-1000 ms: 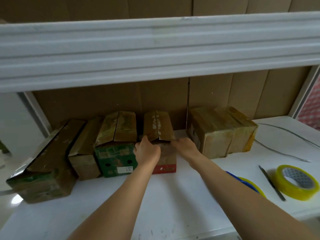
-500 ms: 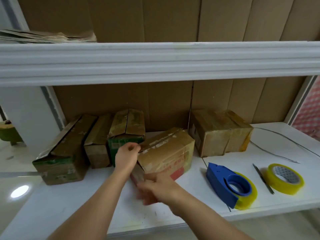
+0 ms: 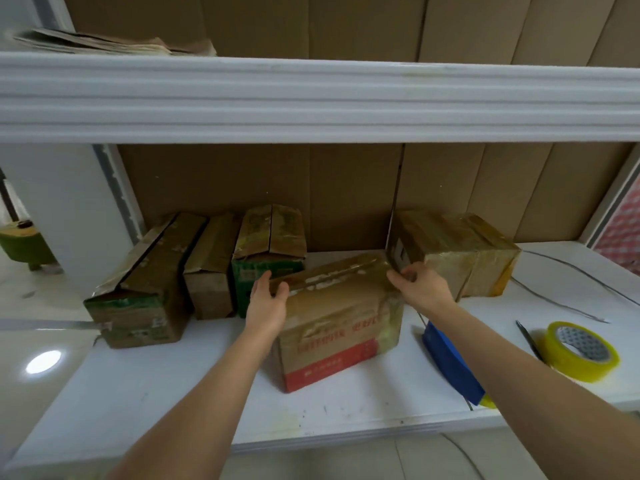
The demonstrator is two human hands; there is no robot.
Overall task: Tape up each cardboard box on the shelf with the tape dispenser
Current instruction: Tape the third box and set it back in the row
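Observation:
A cardboard box with a red band (image 3: pixel 341 327) stands on the white shelf (image 3: pixel 173 393), pulled out in front of the row and turned with its long side towards me. My left hand (image 3: pixel 268 301) grips its top left corner, thumb on the lid. At the top right corner my right hand (image 3: pixel 420 284) holds the box with curled fingers. The blue tape dispenser (image 3: pixel 450 363) lies on the shelf right of the box, partly hidden under my right forearm. Three more boxes (image 3: pixel 207 268) stand in a row at the left; a taped box (image 3: pixel 457 251) sits at the back right.
A loose roll of yellow tape (image 3: pixel 581 351) lies at the right, with a thin dark tool (image 3: pixel 528 336) beside it. A wire (image 3: pixel 568 271) runs across the shelf's right end. The upper shelf (image 3: pixel 311 98) overhangs and carries flattened cardboard (image 3: pixel 104 43).
The red-banded box has come out of the row and been turned long side to me. My right hand went from its front lower edge to its top right corner.

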